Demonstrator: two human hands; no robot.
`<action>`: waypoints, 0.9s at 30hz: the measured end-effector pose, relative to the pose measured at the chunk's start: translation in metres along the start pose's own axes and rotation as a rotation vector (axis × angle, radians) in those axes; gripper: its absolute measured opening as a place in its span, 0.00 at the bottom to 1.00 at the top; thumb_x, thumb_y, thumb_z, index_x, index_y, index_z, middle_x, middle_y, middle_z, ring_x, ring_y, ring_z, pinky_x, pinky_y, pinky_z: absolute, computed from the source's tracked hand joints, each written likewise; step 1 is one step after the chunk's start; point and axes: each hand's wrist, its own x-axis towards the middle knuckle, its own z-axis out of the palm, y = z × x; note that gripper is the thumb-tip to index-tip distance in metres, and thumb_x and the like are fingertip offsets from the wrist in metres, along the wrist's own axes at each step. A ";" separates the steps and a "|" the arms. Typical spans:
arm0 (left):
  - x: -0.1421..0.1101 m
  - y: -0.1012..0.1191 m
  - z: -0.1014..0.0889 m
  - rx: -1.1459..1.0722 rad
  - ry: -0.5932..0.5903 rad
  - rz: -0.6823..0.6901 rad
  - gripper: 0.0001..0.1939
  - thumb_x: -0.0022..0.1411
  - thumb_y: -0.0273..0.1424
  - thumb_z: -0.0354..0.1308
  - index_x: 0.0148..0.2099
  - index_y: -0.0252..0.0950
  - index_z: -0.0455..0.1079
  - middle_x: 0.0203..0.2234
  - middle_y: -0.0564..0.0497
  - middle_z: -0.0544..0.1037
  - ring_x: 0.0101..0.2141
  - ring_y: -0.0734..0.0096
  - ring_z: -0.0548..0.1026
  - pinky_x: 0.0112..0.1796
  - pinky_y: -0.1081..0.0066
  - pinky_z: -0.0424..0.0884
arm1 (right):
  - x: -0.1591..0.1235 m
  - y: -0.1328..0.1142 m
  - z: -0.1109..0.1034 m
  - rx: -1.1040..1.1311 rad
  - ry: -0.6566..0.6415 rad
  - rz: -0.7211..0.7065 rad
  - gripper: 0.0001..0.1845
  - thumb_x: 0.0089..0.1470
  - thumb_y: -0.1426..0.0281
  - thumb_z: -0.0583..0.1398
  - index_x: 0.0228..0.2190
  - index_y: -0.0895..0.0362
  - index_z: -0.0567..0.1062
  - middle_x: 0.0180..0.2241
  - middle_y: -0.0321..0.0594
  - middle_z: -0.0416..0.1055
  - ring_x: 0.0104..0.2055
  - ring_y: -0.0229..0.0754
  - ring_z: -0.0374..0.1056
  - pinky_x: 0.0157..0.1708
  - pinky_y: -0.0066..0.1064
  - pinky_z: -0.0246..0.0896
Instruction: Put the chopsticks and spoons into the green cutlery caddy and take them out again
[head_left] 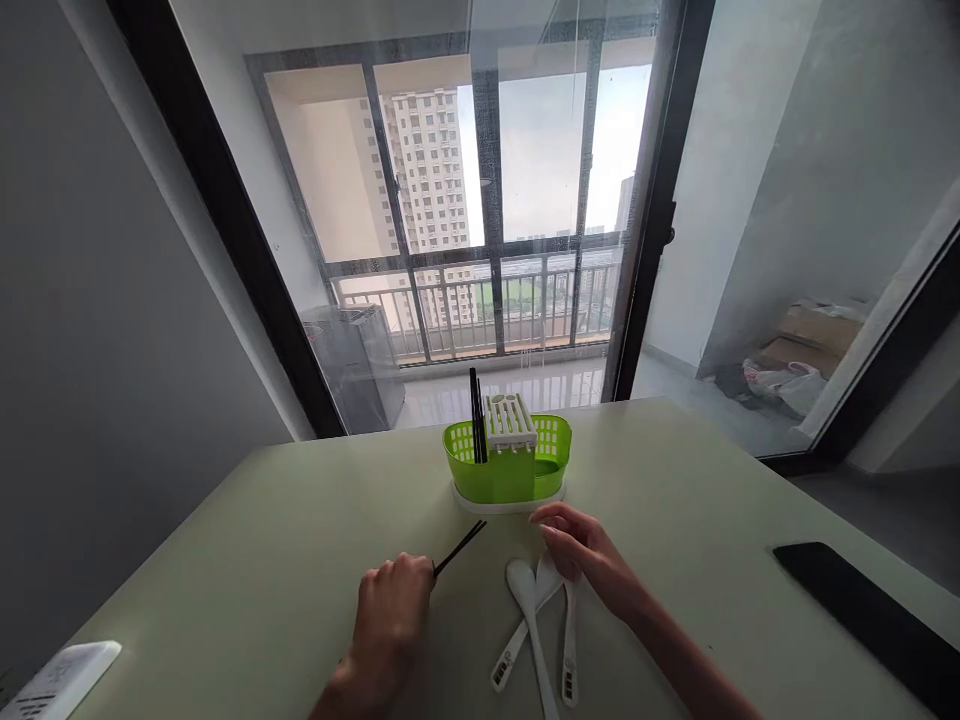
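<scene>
My left hand is closed around dark chopsticks, whose tips stick out up and to the right over the table. Partly curled, my right hand hovers over the heads of several white spoons, with a gap between thumb and fingers and nothing visible in it. The spoons lie crossed on one another, and its fingers hide the head of the rightmost one. Beyond both hands stands a green utensil holder on a white base. More black chopsticks stand upright in its left compartment, beside a white slotted rack.
The pale table reaches up to a glass sliding door. A black flat object lies at the right edge, and a white object at the lower left. Behind the glass are a grey appliance and cardboard boxes.
</scene>
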 end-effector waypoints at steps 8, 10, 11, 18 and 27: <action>0.018 0.012 -0.027 -1.380 0.231 0.045 0.17 0.54 0.47 0.68 0.42 0.43 0.82 0.38 0.48 0.86 0.41 0.54 0.84 0.48 0.58 0.78 | -0.001 -0.006 0.003 -0.043 -0.012 -0.011 0.22 0.58 0.50 0.64 0.41 0.56 0.78 0.22 0.27 0.57 0.21 0.30 0.50 0.20 0.25 0.49; 0.021 0.018 -0.019 -1.574 0.185 -0.016 0.21 0.53 0.46 0.70 0.44 0.39 0.81 0.40 0.46 0.85 0.43 0.54 0.83 0.50 0.56 0.78 | -0.002 -0.010 0.005 -0.066 -0.053 -0.026 0.22 0.59 0.51 0.63 0.42 0.55 0.79 0.26 0.33 0.66 0.24 0.32 0.56 0.23 0.26 0.55; 0.022 0.021 -0.014 -1.639 0.168 -0.045 0.22 0.53 0.46 0.71 0.45 0.38 0.81 0.41 0.45 0.85 0.44 0.54 0.83 0.52 0.56 0.78 | -0.002 -0.011 0.006 -0.074 -0.083 -0.033 0.22 0.60 0.50 0.62 0.44 0.55 0.79 0.30 0.36 0.70 0.26 0.34 0.59 0.25 0.26 0.58; 0.023 0.035 0.020 -1.849 0.173 -0.195 0.22 0.50 0.44 0.73 0.43 0.36 0.81 0.45 0.43 0.84 0.50 0.55 0.81 0.58 0.58 0.74 | -0.003 0.000 0.010 -0.082 -0.228 0.047 0.28 0.62 0.49 0.58 0.51 0.58 0.78 0.32 0.43 0.78 0.24 0.36 0.66 0.22 0.27 0.59; 0.023 0.038 0.027 -1.932 0.167 -0.194 0.26 0.48 0.41 0.76 0.48 0.35 0.81 0.46 0.43 0.84 0.54 0.53 0.78 0.61 0.56 0.70 | 0.000 0.001 0.008 -0.142 -0.025 -0.020 0.27 0.61 0.50 0.61 0.46 0.62 0.80 0.14 0.27 0.58 0.16 0.30 0.48 0.19 0.26 0.44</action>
